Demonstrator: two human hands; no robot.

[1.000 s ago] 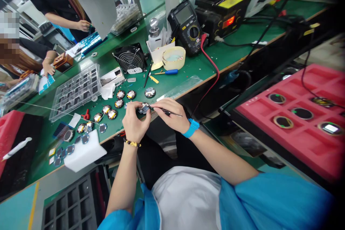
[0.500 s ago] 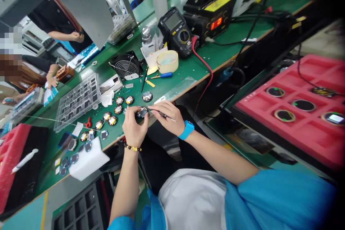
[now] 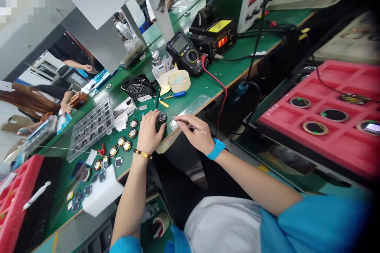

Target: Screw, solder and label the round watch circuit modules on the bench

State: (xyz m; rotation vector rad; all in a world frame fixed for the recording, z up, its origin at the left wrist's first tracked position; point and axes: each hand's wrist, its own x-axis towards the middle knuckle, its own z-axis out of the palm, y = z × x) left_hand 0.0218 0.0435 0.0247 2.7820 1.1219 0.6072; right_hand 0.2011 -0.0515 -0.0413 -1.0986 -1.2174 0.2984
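Note:
My left hand (image 3: 150, 133) is palm down at the table's front edge, its thumb apart from the fingers; nothing shows in its grasp, though what lies under the palm is hidden. Just beyond its thumb is a round electronic module (image 3: 162, 118) on the green table. My right hand (image 3: 196, 133) is closed around a thin metal tool (image 3: 199, 130), whose tip points right, away from the module. Left of my left hand, several similar round modules (image 3: 127, 145) with pale patches lie on the table.
Behind are a blue-handled screwdriver (image 3: 179, 94), tape roll (image 3: 179, 81), fan (image 3: 138, 88), multimeter (image 3: 186, 53) and soldering station (image 3: 215, 39). A clear compartment tray (image 3: 91, 128) and white sheet (image 3: 102, 193) are left, a red foam tray (image 3: 322, 99) right. People work across the table.
My left hand has let go of the round module it held, which no longer shows, and its fingers have spread. My right hand has moved away to the right with the tool. The view has shifted.

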